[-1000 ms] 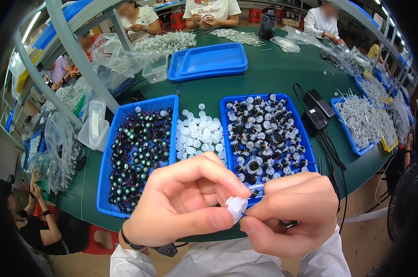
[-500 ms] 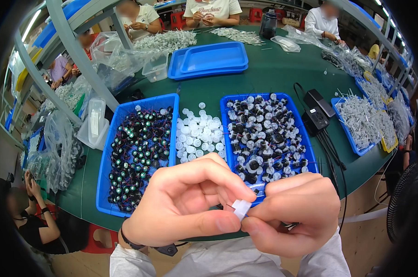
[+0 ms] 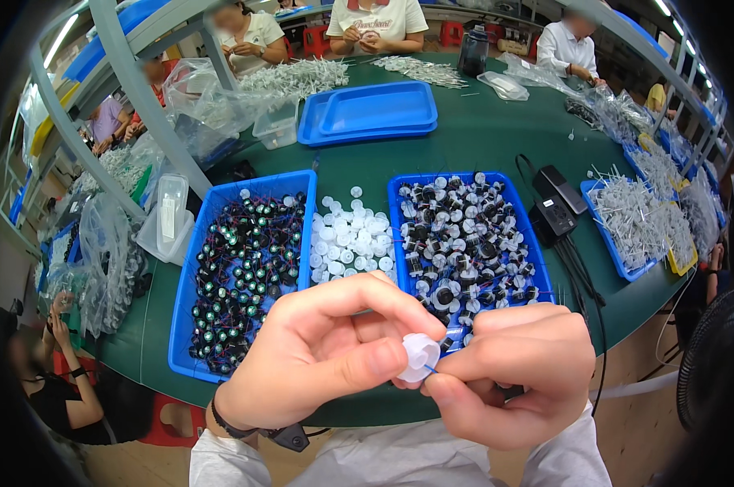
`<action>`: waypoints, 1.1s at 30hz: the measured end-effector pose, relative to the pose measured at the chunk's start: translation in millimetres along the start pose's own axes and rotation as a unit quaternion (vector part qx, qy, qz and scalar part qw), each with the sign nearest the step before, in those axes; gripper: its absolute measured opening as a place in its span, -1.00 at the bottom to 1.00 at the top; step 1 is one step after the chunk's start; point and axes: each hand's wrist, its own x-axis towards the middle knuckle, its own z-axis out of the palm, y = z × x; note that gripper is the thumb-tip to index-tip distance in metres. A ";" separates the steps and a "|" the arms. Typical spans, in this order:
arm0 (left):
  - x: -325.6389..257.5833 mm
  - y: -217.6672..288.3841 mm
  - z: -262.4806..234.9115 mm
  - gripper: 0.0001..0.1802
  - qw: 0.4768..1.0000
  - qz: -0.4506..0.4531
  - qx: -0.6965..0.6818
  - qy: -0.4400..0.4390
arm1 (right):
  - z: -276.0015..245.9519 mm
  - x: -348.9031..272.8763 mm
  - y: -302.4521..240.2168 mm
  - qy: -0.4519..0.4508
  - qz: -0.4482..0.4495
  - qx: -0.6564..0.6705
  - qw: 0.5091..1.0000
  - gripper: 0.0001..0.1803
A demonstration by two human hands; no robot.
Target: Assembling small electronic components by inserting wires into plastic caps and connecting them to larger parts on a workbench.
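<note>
Left hand (image 3: 326, 357) half curled, thumb and forefinger pinching a white cap (image 3: 419, 354); right hand (image 3: 519, 373) nearly closed, fingertips on a thin blue wire (image 3: 430, 368). Green table (image 3: 497, 126) carries two main trays. Right tray (image 3: 532, 252) is packed with black parts bearing white discs; left tray (image 3: 187, 300) holds many black parts, mostly without. Loose caps (image 3: 355, 237) heaped between. My read: partway, big batch looks done, plenty left, current piece unfinished. Cap sits at the left fingertips, tilted, just left of the right thumb, in front of the right tray. Wire meets the cap's lower right edge; can't tell if attached, or what else the right palm hides.
</note>
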 end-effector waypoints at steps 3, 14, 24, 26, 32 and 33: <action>-0.8 -0.7 -1.3 -0.61 1.000 0.000 -0.007 -0.012 | -1.8 1.0 -2.5 0.000 -0.007 -0.011 1.000 -0.92; -0.4 -2.7 -13.4 -0.74 0.992 0.004 -0.071 -0.105 | -3.2 1.7 -3.8 0.013 -0.006 0.005 1.000 -0.94; -2.2 -1.3 -15.8 -0.75 0.989 0.007 -0.094 -0.118 | -1.8 1.7 -1.6 0.035 -0.071 -0.004 0.997 -0.86; -2.9 -0.6 -14.5 -0.75 0.988 0.009 -0.101 -0.115 | -4.7 0.9 -6.1 0.012 -0.057 -0.005 0.998 -0.85; -2.7 -2.8 -14.5 -0.75 0.986 0.025 -0.124 -0.112 | 1.1 0.0 -5.2 0.055 -0.040 -0.012 0.998 -0.77; -2.4 -2.5 -14.5 -0.75 0.985 0.028 -0.127 -0.114 | 0.4 0.6 -5.7 0.055 -0.046 -0.021 0.997 -0.76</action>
